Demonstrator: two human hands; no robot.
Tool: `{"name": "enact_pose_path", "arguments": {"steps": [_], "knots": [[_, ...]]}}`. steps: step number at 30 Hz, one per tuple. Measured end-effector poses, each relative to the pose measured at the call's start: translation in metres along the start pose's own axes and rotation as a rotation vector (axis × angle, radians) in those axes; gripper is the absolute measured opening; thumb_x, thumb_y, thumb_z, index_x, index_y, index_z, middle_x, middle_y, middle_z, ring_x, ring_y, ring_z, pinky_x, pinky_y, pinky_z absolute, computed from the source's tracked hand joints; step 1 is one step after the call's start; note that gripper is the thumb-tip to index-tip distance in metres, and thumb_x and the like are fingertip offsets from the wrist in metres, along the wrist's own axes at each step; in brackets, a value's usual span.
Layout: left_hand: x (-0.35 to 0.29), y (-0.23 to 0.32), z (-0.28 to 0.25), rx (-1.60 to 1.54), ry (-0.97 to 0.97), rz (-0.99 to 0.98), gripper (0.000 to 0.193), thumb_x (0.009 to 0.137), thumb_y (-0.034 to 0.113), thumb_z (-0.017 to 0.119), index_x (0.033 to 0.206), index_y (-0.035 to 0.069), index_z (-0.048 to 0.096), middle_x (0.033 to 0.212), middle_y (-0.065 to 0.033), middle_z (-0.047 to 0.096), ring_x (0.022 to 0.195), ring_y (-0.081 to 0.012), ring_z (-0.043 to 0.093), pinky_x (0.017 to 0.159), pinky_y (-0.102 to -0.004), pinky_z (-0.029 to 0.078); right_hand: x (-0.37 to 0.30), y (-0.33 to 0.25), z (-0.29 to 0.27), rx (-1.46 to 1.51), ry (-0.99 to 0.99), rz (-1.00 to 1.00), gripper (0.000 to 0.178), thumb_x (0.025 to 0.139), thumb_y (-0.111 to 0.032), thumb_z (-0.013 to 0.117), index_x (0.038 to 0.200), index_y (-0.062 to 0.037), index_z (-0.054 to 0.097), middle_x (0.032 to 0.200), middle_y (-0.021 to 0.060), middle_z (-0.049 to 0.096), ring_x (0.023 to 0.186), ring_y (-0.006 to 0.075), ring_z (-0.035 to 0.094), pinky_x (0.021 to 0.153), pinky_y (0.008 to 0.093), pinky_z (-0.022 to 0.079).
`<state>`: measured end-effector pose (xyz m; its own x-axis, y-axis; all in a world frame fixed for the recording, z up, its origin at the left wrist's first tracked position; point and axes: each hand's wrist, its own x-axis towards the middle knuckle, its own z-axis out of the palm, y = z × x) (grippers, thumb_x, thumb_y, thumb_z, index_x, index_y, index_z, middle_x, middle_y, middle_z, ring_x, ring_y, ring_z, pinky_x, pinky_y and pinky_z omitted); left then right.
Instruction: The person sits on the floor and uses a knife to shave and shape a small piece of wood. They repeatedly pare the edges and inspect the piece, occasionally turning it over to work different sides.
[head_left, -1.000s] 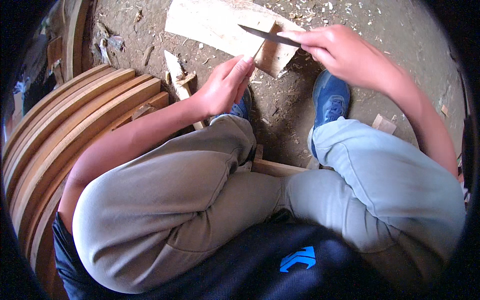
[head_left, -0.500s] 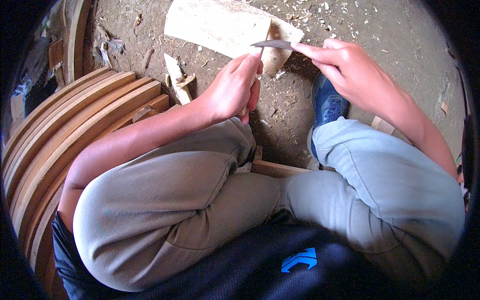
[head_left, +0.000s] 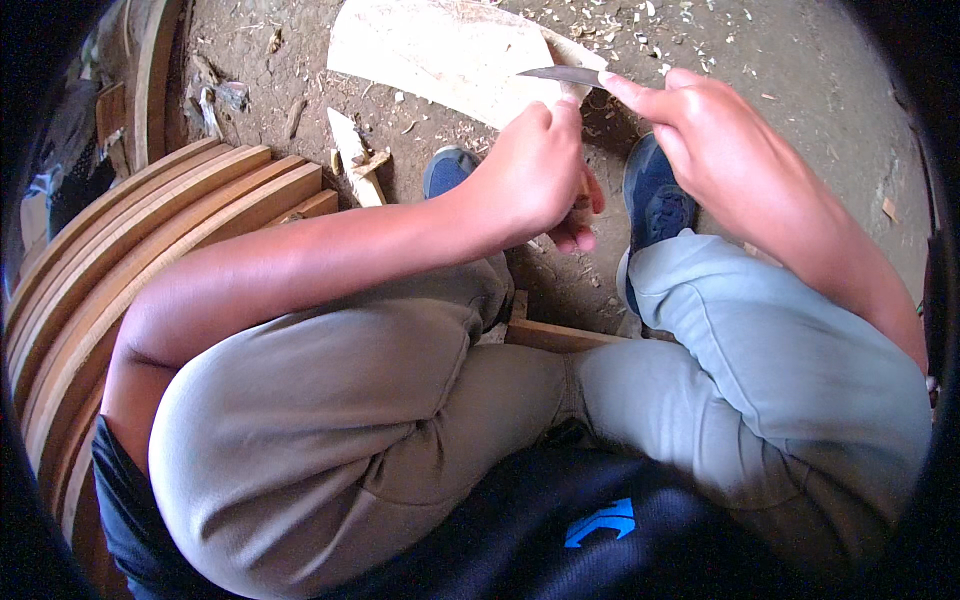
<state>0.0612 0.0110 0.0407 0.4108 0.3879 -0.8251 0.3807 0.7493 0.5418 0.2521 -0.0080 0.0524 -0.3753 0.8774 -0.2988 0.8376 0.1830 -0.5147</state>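
Observation:
A slim, dark curved knife (head_left: 560,75) points left from my right hand (head_left: 700,120). My right fingers are wrapped around its hidden handle, with the index finger stretched along the blade's back. Just below the blade, my left hand (head_left: 535,165) is closed, its thumb raised close to the knife's edge. Something brownish shows between the curled left fingers, but the hand hides most of it. Behind both hands, a large pale slab of wood (head_left: 430,50) lies on the ground.
Curved wooden pieces (head_left: 170,245) are stacked at my left. A pale wood offcut (head_left: 352,155) lies beyond my left forearm. Shavings dot the dirt floor (head_left: 800,110). My blue shoes (head_left: 655,190) rest on the ground, and a wooden bar (head_left: 560,335) runs between my legs.
My left hand has shifted right and turned, its wrist now bent more. The knife has moved slightly right and up with my right hand. My left shoe has come into view.

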Motion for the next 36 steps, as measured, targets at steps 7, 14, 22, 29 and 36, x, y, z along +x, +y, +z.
{"name": "enact_pose_path", "arguments": {"steps": [7,14,22,29,36], "knots": [[0.002,-0.001,0.003,-0.046,-0.004,0.025,0.038,0.101,0.039,0.023,0.104,0.003,0.034,0.07,-0.0201,0.06,0.045,-0.0285,0.06,0.036,-0.036,0.046,-0.001,0.006,-0.001,-0.019,0.127,-0.08,0.046,0.085,0.004,0.055,0.129,-0.0087,0.059,0.095,0.026,0.058,0.085,0.0426,0.058,0.079,0.0469,0.046],[0.006,-0.005,-0.012,0.066,-0.051,0.12,0.036,0.1,0.038,0.029,0.098,0.004,0.04,0.074,-0.0177,0.061,0.051,-0.0275,0.062,0.045,-0.0361,0.049,0.029,0.027,-0.017,0.391,0.244,0.065,0.044,0.094,-0.016,0.057,0.138,-0.0097,0.052,0.081,0.0103,0.059,0.065,0.0192,0.054,0.063,0.0334,0.048],[0.004,-0.012,-0.031,-0.001,-0.097,0.131,0.043,0.098,0.049,0.031,0.098,0.009,0.045,0.071,-0.0081,0.053,0.056,-0.0195,0.056,0.049,-0.031,0.045,0.05,0.025,-0.02,1.008,0.05,0.359,0.089,0.083,-0.027,0.075,0.152,-0.004,0.023,0.076,-0.0014,0.052,0.047,-0.0007,0.033,0.038,0.0165,0.026],[0.008,0.003,-0.027,0.061,-0.164,0.074,0.054,0.096,0.059,0.033,0.084,0.009,0.048,0.061,-0.0064,0.048,0.043,-0.0166,0.049,0.038,-0.0303,0.041,0.045,0.022,-0.016,1.113,0.0,0.316,0.093,0.083,-0.014,0.075,0.153,-0.0022,0.014,0.073,-0.0026,0.05,0.043,0.0,0.037,0.036,0.0178,0.027],[0.006,0.002,-0.033,0.078,-0.227,0.085,0.058,0.095,0.062,0.031,0.088,0.007,0.048,0.058,-0.0065,0.047,0.043,-0.018,0.049,0.04,-0.0321,0.046,0.041,0.018,-0.015,1.103,0.025,0.292,0.095,0.083,-0.013,0.075,0.153,-0.0013,0.012,0.077,-0.0003,0.054,0.044,0.0002,0.04,0.035,0.018,0.029]]}}
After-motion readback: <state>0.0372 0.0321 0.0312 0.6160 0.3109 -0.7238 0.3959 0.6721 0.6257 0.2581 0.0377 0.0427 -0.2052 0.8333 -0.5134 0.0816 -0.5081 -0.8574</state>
